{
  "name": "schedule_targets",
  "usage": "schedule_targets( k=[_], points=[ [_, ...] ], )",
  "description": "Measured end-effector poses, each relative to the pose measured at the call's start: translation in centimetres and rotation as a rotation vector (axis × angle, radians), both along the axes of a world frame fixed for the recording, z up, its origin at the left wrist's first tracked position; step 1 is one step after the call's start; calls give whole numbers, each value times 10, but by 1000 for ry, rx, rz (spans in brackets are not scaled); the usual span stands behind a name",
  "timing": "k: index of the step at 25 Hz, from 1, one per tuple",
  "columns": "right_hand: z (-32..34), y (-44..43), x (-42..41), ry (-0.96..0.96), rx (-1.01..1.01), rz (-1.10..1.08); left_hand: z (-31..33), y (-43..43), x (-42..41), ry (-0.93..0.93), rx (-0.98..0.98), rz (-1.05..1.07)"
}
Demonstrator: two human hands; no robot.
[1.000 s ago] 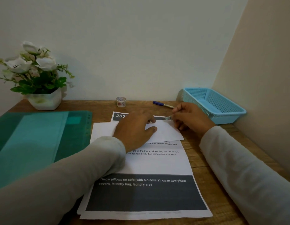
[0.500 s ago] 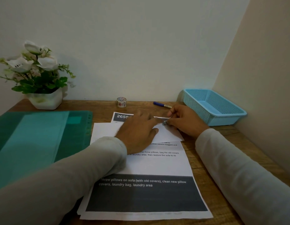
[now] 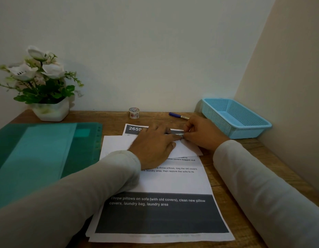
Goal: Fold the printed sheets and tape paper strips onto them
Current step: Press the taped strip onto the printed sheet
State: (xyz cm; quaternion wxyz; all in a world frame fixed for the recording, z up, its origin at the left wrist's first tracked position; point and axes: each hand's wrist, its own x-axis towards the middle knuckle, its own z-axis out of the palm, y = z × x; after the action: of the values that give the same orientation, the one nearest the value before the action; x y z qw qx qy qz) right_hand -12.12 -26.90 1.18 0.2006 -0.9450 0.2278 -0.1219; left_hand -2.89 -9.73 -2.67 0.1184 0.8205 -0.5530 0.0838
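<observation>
A printed sheet (image 3: 173,183) lies nearest on the counter (image 3: 225,190), with a folded sheet (image 3: 117,144) across its far half. The left hand (image 3: 155,145) presses flat on the fold, fingers straight. The right hand (image 3: 203,135), fingers curled, pinches a small strip (image 3: 180,134) at the fold's far edge. Beyond stand a tape roll (image 3: 134,113), a pen (image 3: 176,115) and a blue basket (image 3: 233,119).

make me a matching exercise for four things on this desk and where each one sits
Things:
1 tape roll
2 pen
3 basket
4 flower pot

Places:
A far left corner of the desk
B far right, by the side wall
C between tape roll and basket
D middle of the back edge

Pairs: 1-D, 2-C, 3-B, 4-A
</observation>
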Motion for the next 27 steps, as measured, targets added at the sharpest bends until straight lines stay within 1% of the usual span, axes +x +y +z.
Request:
schedule_targets(
  k=[5, 7, 12, 16, 19, 22, 27],
  points=[
    [-3, -7, -3, -37, 54, -51, -1, -1, 2, 0, 7, 2],
    [-7, -9, -7, -69, -15, -10, -2, -1, 2, -10, 14, 15],
    [-21, -8, -14, -90, -282, 208, 0, -1, 0, -9, 24, 38],
    [-27, -1, -24, -81, -409, 256, 0, 0, 0, -13, 25, 32],
    [-25, 4, -26, -20, -478, 278, -1, -1, 0, -16, 35, 37],
    [-23, 5, -32, 18, -501, 294, 0, -2, 0, -12, 44, 40],
    [-26, 7, -39, -49, -468, 286, -1, -3, 1, -18, 52, 44]
  ],
)
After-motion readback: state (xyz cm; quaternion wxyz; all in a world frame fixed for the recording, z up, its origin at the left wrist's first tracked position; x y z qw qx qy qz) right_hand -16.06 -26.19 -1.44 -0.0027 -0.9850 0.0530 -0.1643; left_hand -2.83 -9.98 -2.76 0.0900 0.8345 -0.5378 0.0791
